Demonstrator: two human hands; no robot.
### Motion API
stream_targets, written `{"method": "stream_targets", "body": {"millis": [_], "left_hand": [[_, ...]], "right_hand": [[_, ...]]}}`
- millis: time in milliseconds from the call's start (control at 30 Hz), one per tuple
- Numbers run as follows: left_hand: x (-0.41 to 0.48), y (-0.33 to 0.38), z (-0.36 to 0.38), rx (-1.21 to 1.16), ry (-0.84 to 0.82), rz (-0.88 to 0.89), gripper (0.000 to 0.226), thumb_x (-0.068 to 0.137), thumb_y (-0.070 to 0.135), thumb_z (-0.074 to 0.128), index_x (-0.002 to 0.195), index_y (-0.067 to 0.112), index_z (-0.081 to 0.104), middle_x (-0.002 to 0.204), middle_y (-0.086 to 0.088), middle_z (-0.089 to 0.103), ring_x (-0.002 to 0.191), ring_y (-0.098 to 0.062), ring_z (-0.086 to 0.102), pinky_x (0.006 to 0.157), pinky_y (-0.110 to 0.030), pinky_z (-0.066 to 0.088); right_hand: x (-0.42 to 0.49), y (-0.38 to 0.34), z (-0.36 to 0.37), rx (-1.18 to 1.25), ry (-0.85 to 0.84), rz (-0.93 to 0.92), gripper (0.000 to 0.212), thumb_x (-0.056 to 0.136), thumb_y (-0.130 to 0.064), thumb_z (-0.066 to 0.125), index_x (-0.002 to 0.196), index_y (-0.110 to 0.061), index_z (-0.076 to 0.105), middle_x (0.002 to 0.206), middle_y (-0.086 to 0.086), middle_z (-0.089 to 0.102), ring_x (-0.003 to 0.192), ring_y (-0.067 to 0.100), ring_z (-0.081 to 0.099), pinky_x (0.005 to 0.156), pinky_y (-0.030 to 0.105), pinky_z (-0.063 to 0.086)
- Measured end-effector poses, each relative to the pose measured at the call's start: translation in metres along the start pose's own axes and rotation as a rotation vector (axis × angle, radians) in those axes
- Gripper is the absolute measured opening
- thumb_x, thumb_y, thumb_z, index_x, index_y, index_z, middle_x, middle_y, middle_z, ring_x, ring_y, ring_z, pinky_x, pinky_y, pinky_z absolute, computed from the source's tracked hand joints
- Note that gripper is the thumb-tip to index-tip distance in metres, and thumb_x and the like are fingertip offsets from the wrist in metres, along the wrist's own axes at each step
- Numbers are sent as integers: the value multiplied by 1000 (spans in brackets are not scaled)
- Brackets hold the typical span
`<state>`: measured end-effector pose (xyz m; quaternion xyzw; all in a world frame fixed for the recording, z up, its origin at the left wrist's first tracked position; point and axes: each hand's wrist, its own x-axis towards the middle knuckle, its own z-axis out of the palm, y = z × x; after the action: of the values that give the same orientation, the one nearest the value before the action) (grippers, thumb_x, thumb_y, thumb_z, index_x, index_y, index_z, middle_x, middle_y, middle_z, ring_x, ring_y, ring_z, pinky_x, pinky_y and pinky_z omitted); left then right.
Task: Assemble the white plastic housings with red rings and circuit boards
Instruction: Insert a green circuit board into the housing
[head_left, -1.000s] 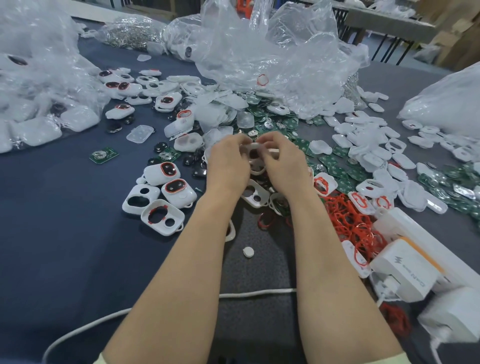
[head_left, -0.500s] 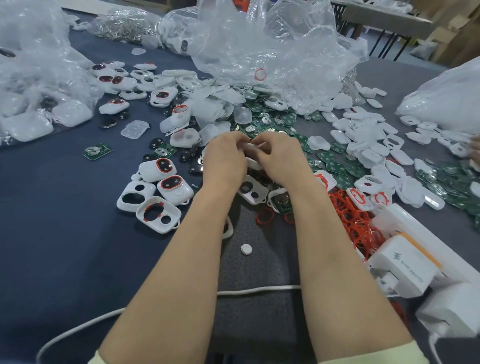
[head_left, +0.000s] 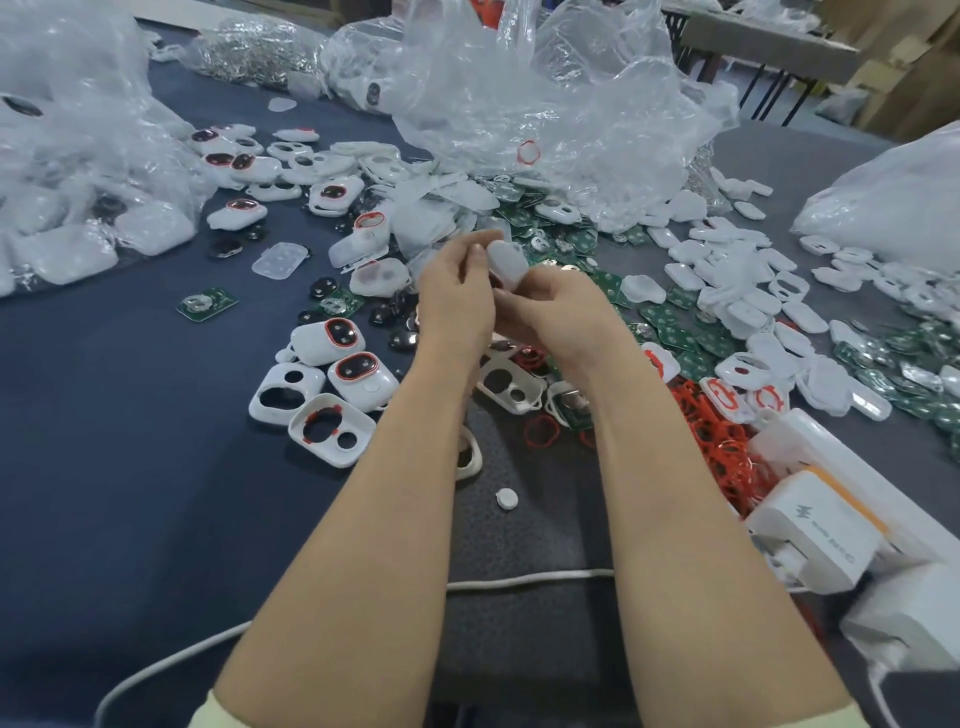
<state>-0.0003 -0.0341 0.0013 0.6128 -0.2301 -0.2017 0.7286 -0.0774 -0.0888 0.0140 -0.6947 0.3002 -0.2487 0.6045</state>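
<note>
Above the middle of the table, my left hand (head_left: 457, 299) and my right hand (head_left: 558, 312) together hold one white plastic housing (head_left: 506, 265), tilted up between the fingertips. Its inside is hidden from me. Left of my arms lie two assembled housings with red rings (head_left: 358, 371) and open white housing frames (head_left: 332, 428). A heap of loose red rings (head_left: 722, 441) lies to the right. Green circuit boards (head_left: 670, 322) are scattered beyond my hands. One single board (head_left: 206, 304) lies apart on the left.
Crumpled clear plastic bags (head_left: 545, 104) fill the back and left of the table. White chargers and a power strip (head_left: 826, 525) sit at the right edge. A white cable (head_left: 519, 579) runs under my arms. A small white button (head_left: 506, 499) lies between them.
My hands have turned the housing up so its white back shows above my fingers. The view has shifted slightly; the parts on the table have not moved.
</note>
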Motion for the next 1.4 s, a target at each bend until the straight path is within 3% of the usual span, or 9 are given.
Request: {"method": "stream_targets", "body": {"millis": [300, 467, 567, 667, 733, 900, 1067, 1233, 1400], "left_hand": [[6, -7, 0, -77, -19, -52, 26, 102, 6, 39, 96, 16, 62, 90, -2, 65, 85, -15, 62, 70, -23, 53], [8, -4, -1, -49, -14, -50, 25, 102, 6, 38, 97, 13, 61, 82, 2, 63, 72, -7, 58, 66, -17, 51], [7, -3, -1, -31, -3, -48, 25, 102, 7, 37, 98, 14, 60, 78, 4, 62, 65, -4, 57, 57, -13, 48], [6, -3, 0, -19, 12, -48, 24, 102, 6, 37, 101, 11, 61, 82, 1, 63, 71, -8, 59, 65, -15, 52], [3, -2, 0, -27, 33, -78, 25, 102, 8, 39, 104, 9, 63, 91, -6, 66, 82, -16, 62, 77, -26, 54], [-1, 6, -2, -177, -5, -132, 21, 103, 11, 41, 106, 15, 62, 109, -13, 67, 97, -22, 62, 86, -34, 54], [-6, 5, -4, -73, -66, -95, 26, 100, 18, 51, 105, -4, 64, 96, -20, 69, 95, -35, 66, 96, -50, 50], [-9, 6, -1, -81, -74, -106, 21, 100, 22, 51, 101, 6, 65, 88, -7, 68, 86, -20, 64, 92, -43, 54], [-7, 3, 0, -46, -76, -71, 14, 99, 22, 54, 100, 11, 63, 94, -8, 69, 95, -26, 67, 92, -45, 54]], "right_hand": [[7, 14, 7, -303, 152, -55, 11, 89, -12, 64, 95, -3, 66, 92, 15, 72, 90, 30, 69, 87, 52, 52], [9, 16, 12, -365, 154, -93, 16, 87, -16, 66, 92, 0, 64, 83, 12, 68, 80, 28, 64, 78, 43, 53], [7, 17, 15, -420, 187, -120, 13, 87, -20, 66, 81, -10, 59, 69, -1, 56, 67, 16, 50, 62, 28, 40], [6, 17, 18, -436, 212, -127, 20, 87, -24, 66, 73, -17, 53, 63, -8, 50, 58, 9, 43, 51, 17, 32], [5, 15, 18, -401, 210, -135, 25, 87, -26, 67, 68, -19, 52, 61, -9, 51, 55, 7, 44, 53, 18, 35], [5, 13, 13, -53, 201, -109, 22, 90, -21, 66, 81, -1, 69, 81, 16, 72, 79, 29, 71, 80, 48, 57], [8, 13, -3, 365, 102, -31, 18, 97, -9, 53, 90, 0, 67, 81, 8, 74, 78, 19, 72, 70, 24, 56], [5, 14, -3, 359, 52, -73, 11, 94, -1, 53, 97, -1, 64, 89, 11, 72, 81, 19, 71, 77, 28, 57], [6, 14, 5, 268, 117, -76, 11, 93, 2, 55, 98, -1, 63, 90, 13, 70, 80, 21, 69, 75, 29, 56]]}}
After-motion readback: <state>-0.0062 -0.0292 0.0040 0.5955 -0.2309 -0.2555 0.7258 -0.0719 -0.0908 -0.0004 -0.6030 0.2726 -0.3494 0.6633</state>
